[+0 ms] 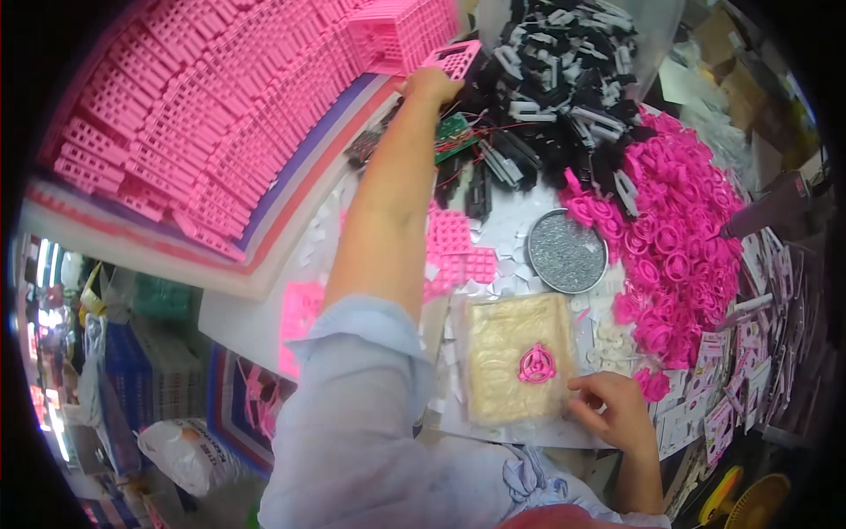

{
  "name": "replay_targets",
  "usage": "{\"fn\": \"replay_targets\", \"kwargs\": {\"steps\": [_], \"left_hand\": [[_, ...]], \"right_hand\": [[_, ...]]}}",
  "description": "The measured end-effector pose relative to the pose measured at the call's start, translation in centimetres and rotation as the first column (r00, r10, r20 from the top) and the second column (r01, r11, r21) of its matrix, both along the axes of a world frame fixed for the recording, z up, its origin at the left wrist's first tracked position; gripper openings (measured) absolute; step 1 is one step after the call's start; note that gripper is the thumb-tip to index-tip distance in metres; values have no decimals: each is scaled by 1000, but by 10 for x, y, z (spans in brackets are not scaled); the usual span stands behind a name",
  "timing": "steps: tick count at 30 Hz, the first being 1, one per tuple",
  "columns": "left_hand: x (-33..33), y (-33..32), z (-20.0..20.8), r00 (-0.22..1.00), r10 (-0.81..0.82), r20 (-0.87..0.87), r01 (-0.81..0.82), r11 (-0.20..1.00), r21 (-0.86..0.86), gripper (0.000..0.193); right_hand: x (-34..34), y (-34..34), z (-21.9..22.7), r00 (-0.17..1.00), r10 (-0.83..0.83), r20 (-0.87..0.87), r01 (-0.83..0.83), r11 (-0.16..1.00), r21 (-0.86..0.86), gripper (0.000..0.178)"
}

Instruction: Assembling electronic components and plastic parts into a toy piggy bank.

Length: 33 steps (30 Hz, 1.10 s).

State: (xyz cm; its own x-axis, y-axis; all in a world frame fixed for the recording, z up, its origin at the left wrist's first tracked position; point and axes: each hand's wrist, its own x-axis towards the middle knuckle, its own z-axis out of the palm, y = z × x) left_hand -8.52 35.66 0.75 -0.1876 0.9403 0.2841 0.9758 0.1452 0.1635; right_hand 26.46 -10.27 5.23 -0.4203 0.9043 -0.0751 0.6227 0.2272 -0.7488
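The white table (238,309) is the largest thing and carries most of the others. Over its far left corner, long rows of pink perforated pieces (220,106) stand packed closely together. Along the right edge there is a heap of bright pink ring parts (679,256), and toward the far edge a pile of black and grey parts (568,70). Near the middle of the near edge lies a cream pad (498,339) in clear wrapping. The right hand (617,406) is just beside the pad's right edge, fingers loosely bent, thumb apart, holding nothing; whether it touches the pad, I cannot tell. Behind the pad stands a round dish (568,291) of small metal pieces. The left hand (432,85), toward the far edge, is closed on one pink panel (458,58). Near its wrist is a green circuit board (454,130). A single pink ring part (536,363) rests on the pad.
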Motion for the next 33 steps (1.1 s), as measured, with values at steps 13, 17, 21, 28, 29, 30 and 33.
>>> {"fn": "replay_targets", "kwargs": {"steps": [13, 17, 21, 28, 29, 30, 33], "left_hand": [[-12, -291, 64, -782, -240, 575, 249, 725, 642, 28], [15, -400, 27, -695, -137, 706, 309, 830, 465, 28], [26, -480, 9, -480, -108, 871, 480, 799, 363, 34], [-22, -507, -10, -236, 23, 972, 165, 986, 17, 49], [-19, -497, 6, -190, -25, 981, 170, 984, 58, 54], [-10, -491, 20, -152, -20, 988, 284, 957, 63, 55], [19, -468, 46, -43, -81, 996, 562, 822, 91, 64]], "right_hand": [[-48, 71, -23, 779, -78, -623, 184, 977, 108, 37], [-98, 86, -4, 486, -110, -867, 24, 993, -113, 57], [-98, 54, 3, 485, -191, -853, -182, 932, -312, 54], [-31, 3, -19, 564, -164, -810, -60, 969, -239, 40], [-18, 6, -16, 634, -113, -765, -130, 960, -249, 40], [-7, 9, -14, 695, -56, -717, -199, 943, -266, 39], [-2, 9, -7, 704, -30, -710, -200, 950, -238, 37]]}}
